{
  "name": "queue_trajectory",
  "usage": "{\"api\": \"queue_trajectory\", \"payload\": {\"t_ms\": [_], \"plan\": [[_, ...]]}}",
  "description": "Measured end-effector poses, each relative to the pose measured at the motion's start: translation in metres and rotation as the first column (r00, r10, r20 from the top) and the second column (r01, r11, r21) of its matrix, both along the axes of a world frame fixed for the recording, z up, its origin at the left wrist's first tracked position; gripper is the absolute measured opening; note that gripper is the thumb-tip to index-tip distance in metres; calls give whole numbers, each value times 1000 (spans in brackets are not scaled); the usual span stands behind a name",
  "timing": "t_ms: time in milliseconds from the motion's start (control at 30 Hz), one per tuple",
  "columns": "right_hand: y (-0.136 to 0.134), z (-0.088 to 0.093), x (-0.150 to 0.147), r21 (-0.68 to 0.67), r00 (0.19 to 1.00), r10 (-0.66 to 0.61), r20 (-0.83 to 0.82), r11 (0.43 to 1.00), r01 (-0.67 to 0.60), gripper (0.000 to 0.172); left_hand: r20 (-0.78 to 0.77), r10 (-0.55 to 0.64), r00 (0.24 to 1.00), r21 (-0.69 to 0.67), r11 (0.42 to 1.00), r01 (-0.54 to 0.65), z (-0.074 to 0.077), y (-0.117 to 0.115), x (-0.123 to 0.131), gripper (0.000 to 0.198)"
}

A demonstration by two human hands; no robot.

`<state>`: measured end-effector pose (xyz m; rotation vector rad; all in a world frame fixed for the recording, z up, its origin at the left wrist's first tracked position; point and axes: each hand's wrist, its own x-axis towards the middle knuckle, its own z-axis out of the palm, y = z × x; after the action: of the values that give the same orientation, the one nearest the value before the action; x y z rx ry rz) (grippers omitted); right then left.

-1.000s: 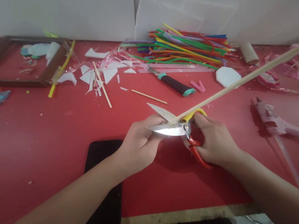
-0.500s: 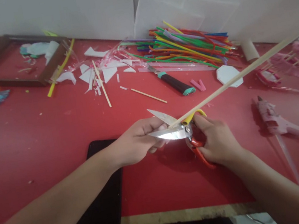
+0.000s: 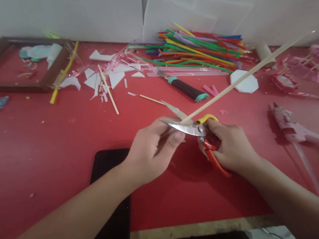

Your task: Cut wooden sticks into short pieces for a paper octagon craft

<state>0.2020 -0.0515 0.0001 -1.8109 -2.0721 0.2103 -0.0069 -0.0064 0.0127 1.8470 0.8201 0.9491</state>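
A long pale wooden stick [image 3: 233,86] slants up to the right from between the parted blades of the scissors [image 3: 190,128]. My left hand [image 3: 154,149] is closed in a pinch at the stick's lower end, thumb showing below the blades; the fingers behind them are partly hidden. My right hand [image 3: 233,143] is wrapped around the scissors' handles, one loop red and the other partly yellow. Both hands are above the red table [image 3: 173,203], close to its front edge.
Behind the hands lie a black-handled cutter [image 3: 188,90], white scraps [image 3: 117,78], short sticks [image 3: 108,89] and colourful pipe cleaners [image 3: 196,48]. A glue gun [image 3: 298,129] lies at right, a white octagon [image 3: 244,81] further back. A black flat slab [image 3: 111,217] lies under my left forearm.
My left hand has turned, bringing its thumb to the front. The scissor tips have swung upward and come slightly closer together. The stick's lower end has risen a little.
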Motion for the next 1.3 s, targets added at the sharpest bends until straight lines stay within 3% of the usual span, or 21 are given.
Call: {"api": "queue_trajectory", "payload": {"t_ms": [100,267,433,600,900,1100,1300], "plan": [[-1,0,-4,-28,1000,6,-23,1000,-7,20,-115,166,979,200,970,-141,0,-5,-2,11],[-2,3,-5,0,1000,-23,9,1000,23,20,-33,260,965,201,948,-248,0,-4,-3,9],[-3,5,-3,-21,996,-63,64,998,65,18,6,178,984,141,974,-177,0,2,-3,15],[-2,7,-2,-38,996,-61,67,997,63,18,92,90,992,-22,996,-88,0,4,-1,13],[-2,8,6,-32,998,-10,69,999,12,21,91,-91,992,-184,977,107,8,8,-2,21],[-2,6,11,-41,998,43,43,998,-42,23,196,-153,969,-379,899,219,6,8,-2,21],[0,6,20,0,987,162,-3,987,-162,14,329,-210,921,-579,725,373,0,10,-3,12]]}}
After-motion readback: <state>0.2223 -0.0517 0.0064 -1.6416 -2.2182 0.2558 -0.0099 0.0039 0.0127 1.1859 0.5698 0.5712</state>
